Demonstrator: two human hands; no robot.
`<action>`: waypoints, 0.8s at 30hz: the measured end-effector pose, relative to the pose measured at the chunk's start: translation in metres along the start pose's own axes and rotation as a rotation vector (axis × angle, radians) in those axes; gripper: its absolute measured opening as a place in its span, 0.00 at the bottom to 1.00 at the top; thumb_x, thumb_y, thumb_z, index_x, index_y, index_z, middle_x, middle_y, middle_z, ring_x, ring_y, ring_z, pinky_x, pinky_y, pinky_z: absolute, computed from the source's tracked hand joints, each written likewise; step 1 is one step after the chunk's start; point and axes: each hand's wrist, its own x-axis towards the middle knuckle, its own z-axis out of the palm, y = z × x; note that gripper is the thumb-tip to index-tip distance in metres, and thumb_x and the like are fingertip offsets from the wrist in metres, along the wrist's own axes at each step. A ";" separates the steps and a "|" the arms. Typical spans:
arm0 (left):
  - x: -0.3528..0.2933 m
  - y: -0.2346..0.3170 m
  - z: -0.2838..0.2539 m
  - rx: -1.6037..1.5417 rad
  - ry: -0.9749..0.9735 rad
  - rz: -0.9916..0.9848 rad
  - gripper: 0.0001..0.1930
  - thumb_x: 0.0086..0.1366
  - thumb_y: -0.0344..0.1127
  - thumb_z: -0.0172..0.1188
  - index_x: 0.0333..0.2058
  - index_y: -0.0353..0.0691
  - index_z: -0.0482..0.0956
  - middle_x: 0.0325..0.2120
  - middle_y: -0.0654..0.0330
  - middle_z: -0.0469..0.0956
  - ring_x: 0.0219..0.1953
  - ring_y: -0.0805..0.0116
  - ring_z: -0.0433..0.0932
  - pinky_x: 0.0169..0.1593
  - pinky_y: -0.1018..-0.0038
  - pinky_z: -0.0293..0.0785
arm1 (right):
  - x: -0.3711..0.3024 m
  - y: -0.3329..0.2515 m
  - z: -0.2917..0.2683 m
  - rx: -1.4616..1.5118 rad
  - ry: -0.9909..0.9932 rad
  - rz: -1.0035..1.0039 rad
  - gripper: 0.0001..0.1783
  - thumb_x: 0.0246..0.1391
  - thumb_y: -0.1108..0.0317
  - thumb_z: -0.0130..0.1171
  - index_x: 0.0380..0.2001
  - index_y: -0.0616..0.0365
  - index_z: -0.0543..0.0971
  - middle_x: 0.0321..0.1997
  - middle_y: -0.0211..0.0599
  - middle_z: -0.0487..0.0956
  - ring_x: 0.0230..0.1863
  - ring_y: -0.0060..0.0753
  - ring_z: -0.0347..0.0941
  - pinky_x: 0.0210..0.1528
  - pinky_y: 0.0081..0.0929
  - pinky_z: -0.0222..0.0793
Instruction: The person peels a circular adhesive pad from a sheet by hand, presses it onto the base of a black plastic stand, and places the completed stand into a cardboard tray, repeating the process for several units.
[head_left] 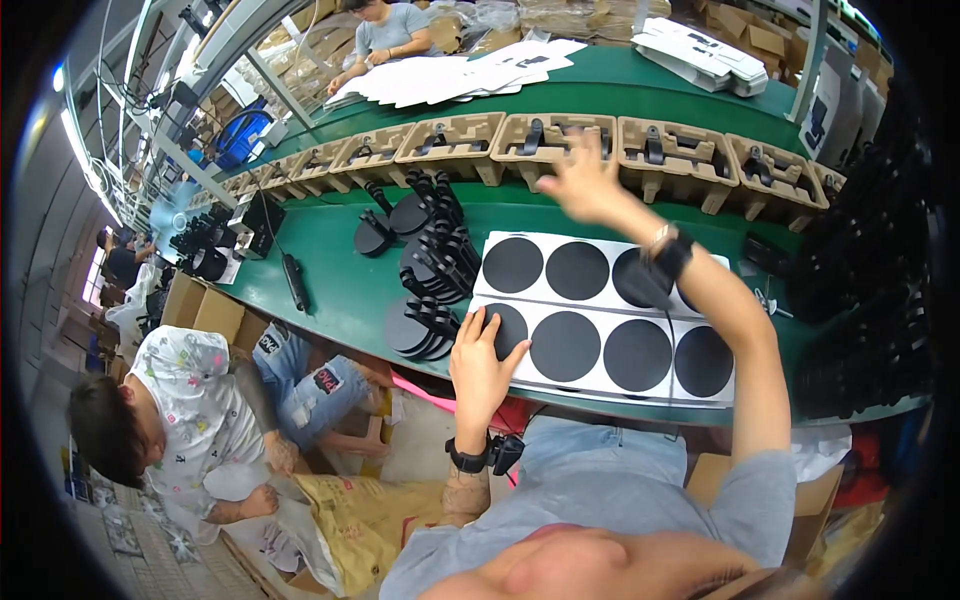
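Discs, flat, black and round, lie in two rows on white rectangular sheets on the green desk before me; my forearm partly hides the far row's right end. My left hand rests on the near row's leftmost disc, fingers and thumb apart; I cannot tell whether it pinches an edge. My right hand is spread wide, holding nothing I can see, at the front of a brown moulded-pulp tray with black parts inside; I cannot tell if they touch. Just left of the sheets stand clustered black stands with round bases, and farther left lies a slim black corded tool. I see no legible label on the discs or sheets. Lettered patches mark the jeans of a seated co-worker on my left, and a yellow woven sack bears print too blurred to read
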 end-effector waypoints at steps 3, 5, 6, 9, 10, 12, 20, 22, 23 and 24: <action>-0.006 0.001 -0.002 0.049 -0.003 -0.009 0.28 0.49 0.43 0.71 0.45 0.29 0.79 0.54 0.42 0.72 0.58 0.47 0.69 0.58 0.62 0.66 | -0.083 -0.052 -0.013 0.382 -0.083 -0.471 0.23 0.51 0.69 0.55 0.51 0.66 0.69 0.57 0.56 0.65 0.64 0.58 0.56 0.58 0.57 0.59; 0.003 -0.005 0.013 0.066 -0.042 0.009 0.28 0.50 0.43 0.71 0.45 0.29 0.78 0.53 0.43 0.72 0.57 0.47 0.69 0.59 0.62 0.66 | -0.119 -0.049 -0.010 0.470 -0.283 -0.514 0.21 0.42 0.79 0.55 0.45 0.67 0.71 0.48 0.52 0.71 0.54 0.55 0.67 0.50 0.43 0.70; 0.002 -0.006 0.014 0.067 -0.070 -0.005 0.28 0.52 0.45 0.68 0.47 0.29 0.77 0.54 0.42 0.71 0.59 0.46 0.67 0.59 0.61 0.66 | -0.134 -0.046 -0.015 0.410 -0.348 -0.509 0.22 0.39 0.82 0.55 0.43 0.67 0.72 0.44 0.50 0.73 0.49 0.54 0.71 0.45 0.38 0.74; 0.004 -0.007 0.011 0.099 -0.062 -0.009 0.27 0.54 0.45 0.67 0.46 0.30 0.77 0.54 0.43 0.71 0.59 0.46 0.67 0.59 0.60 0.65 | -0.158 -0.018 -0.019 0.090 -0.282 -0.638 0.14 0.41 0.76 0.59 0.35 0.64 0.74 0.38 0.42 0.76 0.43 0.42 0.75 0.39 0.35 0.76; 0.002 -0.007 0.009 0.132 -0.017 0.017 0.26 0.53 0.42 0.69 0.46 0.30 0.78 0.52 0.42 0.73 0.56 0.46 0.70 0.59 0.62 0.66 | -0.168 -0.010 -0.021 -0.010 -0.221 -0.652 0.11 0.42 0.74 0.58 0.34 0.63 0.75 0.37 0.40 0.76 0.42 0.39 0.75 0.38 0.34 0.76; 0.003 -0.015 0.013 0.140 -0.004 0.024 0.26 0.53 0.42 0.69 0.46 0.29 0.78 0.51 0.41 0.73 0.56 0.45 0.70 0.58 0.62 0.66 | -0.178 0.003 -0.021 -0.051 -0.203 -0.644 0.09 0.44 0.72 0.57 0.32 0.61 0.77 0.35 0.36 0.76 0.42 0.33 0.74 0.40 0.28 0.73; 0.002 -0.022 0.015 0.115 -0.059 -0.015 0.26 0.54 0.42 0.68 0.47 0.28 0.77 0.54 0.42 0.71 0.58 0.45 0.68 0.60 0.59 0.64 | -0.221 0.038 -0.013 0.232 -0.116 -0.483 0.18 0.47 0.75 0.54 0.44 0.62 0.75 0.49 0.40 0.74 0.56 0.39 0.69 0.56 0.32 0.66; 0.001 -0.022 0.016 0.106 -0.067 -0.025 0.26 0.55 0.42 0.67 0.47 0.28 0.77 0.54 0.43 0.71 0.59 0.45 0.67 0.60 0.59 0.64 | -0.218 0.034 -0.012 0.280 -0.066 -0.520 0.19 0.47 0.76 0.53 0.46 0.62 0.75 0.49 0.39 0.74 0.56 0.39 0.69 0.57 0.32 0.65; 0.001 -0.022 0.016 0.111 -0.061 -0.022 0.26 0.55 0.42 0.67 0.47 0.28 0.77 0.54 0.43 0.71 0.59 0.45 0.67 0.60 0.59 0.63 | -0.217 0.030 -0.007 0.278 -0.071 -0.557 0.21 0.46 0.77 0.53 0.47 0.62 0.75 0.49 0.39 0.74 0.55 0.39 0.69 0.57 0.34 0.64; 0.000 -0.022 0.015 0.117 -0.054 -0.020 0.26 0.55 0.42 0.67 0.47 0.28 0.77 0.54 0.43 0.71 0.59 0.45 0.68 0.60 0.59 0.63 | -0.215 0.028 -0.005 0.279 -0.072 -0.557 0.21 0.46 0.77 0.53 0.47 0.62 0.75 0.49 0.39 0.74 0.55 0.39 0.69 0.57 0.34 0.64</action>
